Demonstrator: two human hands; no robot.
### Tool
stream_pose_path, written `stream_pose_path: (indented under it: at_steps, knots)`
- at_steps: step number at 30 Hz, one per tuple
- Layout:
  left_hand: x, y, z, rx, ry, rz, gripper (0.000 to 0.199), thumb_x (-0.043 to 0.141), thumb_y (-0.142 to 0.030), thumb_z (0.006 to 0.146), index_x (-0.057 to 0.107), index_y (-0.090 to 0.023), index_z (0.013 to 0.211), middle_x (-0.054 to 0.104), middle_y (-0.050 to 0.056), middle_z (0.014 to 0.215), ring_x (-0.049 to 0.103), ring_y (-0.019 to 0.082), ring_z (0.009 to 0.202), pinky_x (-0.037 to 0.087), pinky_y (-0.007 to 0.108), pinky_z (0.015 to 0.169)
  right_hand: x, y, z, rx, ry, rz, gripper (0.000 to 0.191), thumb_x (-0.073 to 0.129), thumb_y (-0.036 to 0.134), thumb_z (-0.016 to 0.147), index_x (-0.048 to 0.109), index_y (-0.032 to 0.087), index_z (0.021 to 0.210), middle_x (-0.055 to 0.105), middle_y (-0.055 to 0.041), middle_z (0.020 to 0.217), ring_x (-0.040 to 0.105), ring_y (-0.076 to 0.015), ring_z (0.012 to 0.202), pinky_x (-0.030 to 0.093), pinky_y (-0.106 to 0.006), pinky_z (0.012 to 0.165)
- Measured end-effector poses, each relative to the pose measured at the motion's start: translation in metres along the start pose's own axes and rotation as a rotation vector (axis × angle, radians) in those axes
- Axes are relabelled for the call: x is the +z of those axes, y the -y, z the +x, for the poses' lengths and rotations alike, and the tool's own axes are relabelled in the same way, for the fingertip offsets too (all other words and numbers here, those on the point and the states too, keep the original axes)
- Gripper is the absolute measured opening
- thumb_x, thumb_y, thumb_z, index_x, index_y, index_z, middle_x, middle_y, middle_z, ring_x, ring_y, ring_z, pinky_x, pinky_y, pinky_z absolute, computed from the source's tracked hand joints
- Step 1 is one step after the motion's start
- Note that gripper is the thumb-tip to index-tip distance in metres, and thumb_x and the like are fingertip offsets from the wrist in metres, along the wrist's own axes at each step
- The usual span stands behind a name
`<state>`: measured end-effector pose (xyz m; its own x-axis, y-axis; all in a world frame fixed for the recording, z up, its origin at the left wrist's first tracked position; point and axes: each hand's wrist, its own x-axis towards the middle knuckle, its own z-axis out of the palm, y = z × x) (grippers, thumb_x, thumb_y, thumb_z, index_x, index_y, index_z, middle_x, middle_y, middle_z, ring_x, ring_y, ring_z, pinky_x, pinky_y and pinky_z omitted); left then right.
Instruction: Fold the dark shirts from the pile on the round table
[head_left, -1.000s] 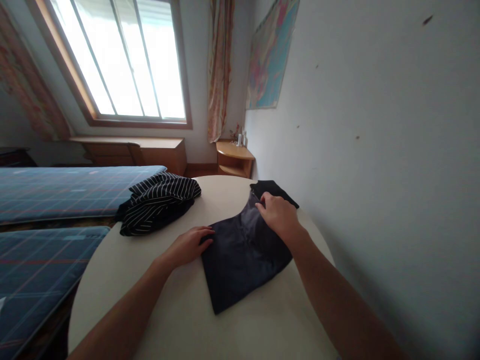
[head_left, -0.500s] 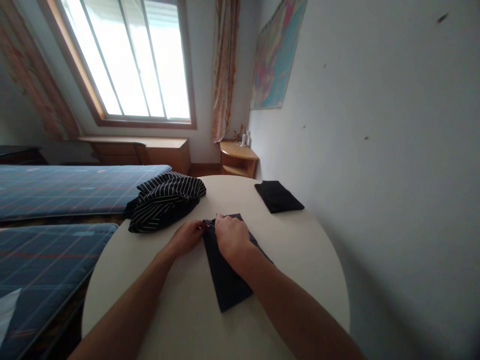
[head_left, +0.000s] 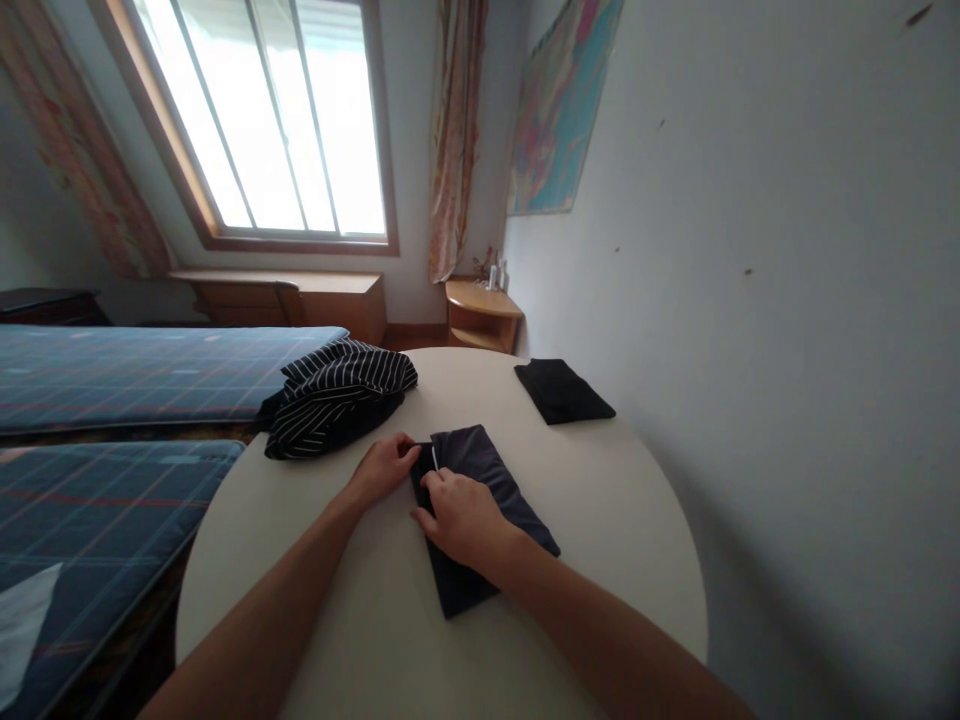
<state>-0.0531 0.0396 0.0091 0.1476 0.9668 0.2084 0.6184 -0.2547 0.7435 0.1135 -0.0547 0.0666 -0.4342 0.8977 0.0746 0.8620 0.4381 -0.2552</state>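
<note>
A dark folded garment [head_left: 487, 463] lies flat on the round cream table [head_left: 360, 600], with a thin white strip showing near its upper left part. At the garment's upper left corner, my left hand [head_left: 384, 468] pinches the dark fabric between thumb and fingers. My right hand [head_left: 463, 520] rests over the middle of the garment, its fingers curled on the dark cloth near the white strip; the fingertips are partly hidden.
A crumpled black-and-white striped garment [head_left: 330, 395] lies at the table's back left edge. A folded black cloth [head_left: 566, 390] sits at the back right, near the wall. Plaid mattresses [head_left: 150, 375] stand to the left. Beyond the table is a corner shelf [head_left: 484, 300].
My right hand has moved down toward me over the garment, uncovering its upper part and the white strip. My left hand stays at the corner. The camera view has shifted slightly.
</note>
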Motion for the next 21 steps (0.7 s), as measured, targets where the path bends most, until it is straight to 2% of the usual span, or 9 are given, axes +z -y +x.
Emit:
stream_pose_path:
  at_steps: [4, 7, 9, 11, 14, 16, 18, 21]
  knots:
    - [0.004, 0.005, 0.002, -0.023, -0.011, 0.026, 0.026, 0.055, -0.037, 0.085, 0.069, -0.015, 0.089, 0.073, 0.006, 0.081, 0.067, 0.021, 0.075, 0.048, 0.03, 0.071, 0.007, -0.013, -0.014, -0.052, -0.055, 0.041, 0.042, 0.053, 0.044, 0.095, 0.063, 0.016, 0.125, 0.062, -0.0154, 0.127, 0.055, -0.0304, 0.121, 0.044, -0.045, 0.102]
    - [0.005, 0.003, 0.001, -0.03, -0.035, 0.138, 0.022, 0.056, -0.033, 0.087, 0.07, -0.016, 0.091, 0.074, 0.007, 0.086, 0.068, 0.023, 0.08, 0.05, 0.032, 0.077, 0.017, -0.019, -0.024, -0.108, -0.02, 0.101, 0.063, 0.049, 0.055, 0.096, 0.048, 0.015, 0.145, 0.045, -0.0153, 0.152, 0.037, -0.033, 0.14, 0.027, -0.052, 0.117]
    - [0.005, -0.002, -0.001, 0.022, -0.11, 0.21, 0.021, 0.056, -0.031, 0.088, 0.07, -0.017, 0.095, 0.074, 0.009, 0.096, 0.068, 0.024, 0.09, 0.051, 0.035, 0.087, 0.024, -0.022, -0.029, -0.152, 0.037, 0.129, 0.072, 0.046, 0.059, 0.096, 0.036, 0.015, 0.153, 0.033, -0.0137, 0.16, 0.025, -0.0336, 0.147, 0.014, -0.055, 0.121]
    - [0.006, -0.009, -0.004, 0.148, -0.159, 0.22, 0.026, 0.052, -0.031, 0.091, 0.069, -0.018, 0.106, 0.071, 0.009, 0.111, 0.065, 0.024, 0.106, 0.047, 0.037, 0.099, 0.03, -0.023, -0.03, -0.171, 0.072, 0.143, 0.075, 0.043, 0.06, 0.096, 0.031, 0.015, 0.155, 0.027, -0.0134, 0.162, 0.019, -0.0337, 0.15, 0.009, -0.056, 0.122]
    - [0.012, -0.017, -0.01, 0.347, -0.077, 0.176, 0.035, 0.045, -0.033, 0.098, 0.064, -0.022, 0.125, 0.063, 0.007, 0.132, 0.057, 0.022, 0.124, 0.04, 0.037, 0.111, 0.031, -0.023, -0.03, -0.168, 0.071, 0.173, 0.075, 0.044, 0.06, 0.096, 0.032, 0.014, 0.154, 0.029, -0.0153, 0.162, 0.019, -0.034, 0.15, 0.007, -0.056, 0.122]
    - [0.02, -0.017, -0.012, 0.379, 0.004, 0.187, 0.038, 0.042, -0.035, 0.1, 0.064, -0.024, 0.129, 0.06, 0.007, 0.137, 0.055, 0.023, 0.127, 0.04, 0.039, 0.112, 0.027, -0.024, -0.029, -0.184, 0.065, 0.206, 0.076, 0.048, 0.06, 0.095, 0.036, 0.012, 0.152, 0.032, -0.017, 0.16, 0.019, -0.0345, 0.15, 0.006, -0.057, 0.122]
    - [0.026, -0.012, -0.011, 0.355, 0.042, 0.218, 0.039, 0.041, -0.034, 0.1, 0.065, -0.023, 0.129, 0.059, 0.008, 0.139, 0.055, 0.024, 0.127, 0.042, 0.042, 0.111, 0.019, -0.027, -0.028, -0.218, 0.078, 0.267, 0.07, 0.051, 0.057, 0.095, 0.042, 0.012, 0.148, 0.037, -0.0169, 0.157, 0.022, -0.0342, 0.149, 0.007, -0.056, 0.123]
    - [0.032, -0.002, -0.009, 0.338, 0.037, 0.247, 0.039, 0.046, -0.031, 0.098, 0.065, -0.02, 0.131, 0.06, 0.01, 0.137, 0.056, 0.026, 0.126, 0.043, 0.043, 0.11, 0.003, -0.039, -0.025, -0.235, 0.088, 0.413, 0.046, 0.046, 0.043, 0.1, 0.056, 0.016, 0.135, 0.057, -0.0126, 0.142, 0.047, -0.0272, 0.137, 0.028, -0.046, 0.119]
